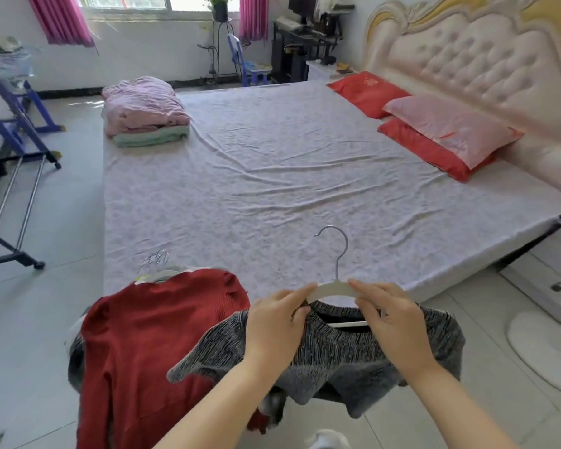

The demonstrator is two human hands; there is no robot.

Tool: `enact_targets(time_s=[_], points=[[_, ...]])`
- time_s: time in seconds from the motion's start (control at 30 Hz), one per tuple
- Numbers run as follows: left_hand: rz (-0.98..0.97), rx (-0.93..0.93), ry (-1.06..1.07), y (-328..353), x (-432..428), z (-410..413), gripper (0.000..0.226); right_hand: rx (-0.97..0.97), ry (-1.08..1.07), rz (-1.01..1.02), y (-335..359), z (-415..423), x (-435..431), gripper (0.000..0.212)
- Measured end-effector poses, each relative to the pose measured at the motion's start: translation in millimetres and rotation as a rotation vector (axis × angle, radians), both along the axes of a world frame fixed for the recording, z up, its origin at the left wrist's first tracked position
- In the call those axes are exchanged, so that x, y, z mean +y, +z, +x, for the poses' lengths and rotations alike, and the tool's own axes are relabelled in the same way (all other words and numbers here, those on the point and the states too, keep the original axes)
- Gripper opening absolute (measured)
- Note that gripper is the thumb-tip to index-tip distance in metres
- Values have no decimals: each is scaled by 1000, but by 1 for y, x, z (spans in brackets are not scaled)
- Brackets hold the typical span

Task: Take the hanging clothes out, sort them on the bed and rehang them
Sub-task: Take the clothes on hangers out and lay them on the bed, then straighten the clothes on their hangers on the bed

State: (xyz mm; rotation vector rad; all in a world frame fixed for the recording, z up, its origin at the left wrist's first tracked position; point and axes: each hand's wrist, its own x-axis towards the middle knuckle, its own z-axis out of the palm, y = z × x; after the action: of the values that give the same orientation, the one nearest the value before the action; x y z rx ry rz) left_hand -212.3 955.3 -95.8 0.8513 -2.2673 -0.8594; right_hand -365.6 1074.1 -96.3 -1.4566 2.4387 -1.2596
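Observation:
A grey knitted sweater (334,354) hangs on a white hanger (332,288) with a metal hook, held up in front of me at the near edge of the bed (272,176). My left hand (277,322) grips the sweater's collar and the hanger's left arm. My right hand (391,319) pinches the hanger's right arm at the collar. To the left, a red sweater (156,341) lies over a pile of clothes on hangers, several metal hooks (154,262) sticking out at its top.
Folded pink and green bedding (144,113) sits at the bed's far left corner. Red and pink pillows (441,131) lie by the padded headboard. A wheeled clothes rack (10,150) stands on the tiled floor at left. A white mat (544,348) lies at right.

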Motion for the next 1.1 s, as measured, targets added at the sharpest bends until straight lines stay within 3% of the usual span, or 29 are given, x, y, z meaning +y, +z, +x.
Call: enact_targets(time_s=[0.57,0.77,0.9,1.1], points=[[208,-203,295,-96,-175,-194,37,-213,306,290,-95,-224,-228,47],[279,-325,396,-147,-243,-215,43,-192,404,420,-150,-247,-318,38],[354,-565,451,-178,-276,-216,58,-135,435,663,-186,-250,-365,48],[449,-665,465,-204,-252,-180,58,-132,557,827,-213,-225,-343,41]])
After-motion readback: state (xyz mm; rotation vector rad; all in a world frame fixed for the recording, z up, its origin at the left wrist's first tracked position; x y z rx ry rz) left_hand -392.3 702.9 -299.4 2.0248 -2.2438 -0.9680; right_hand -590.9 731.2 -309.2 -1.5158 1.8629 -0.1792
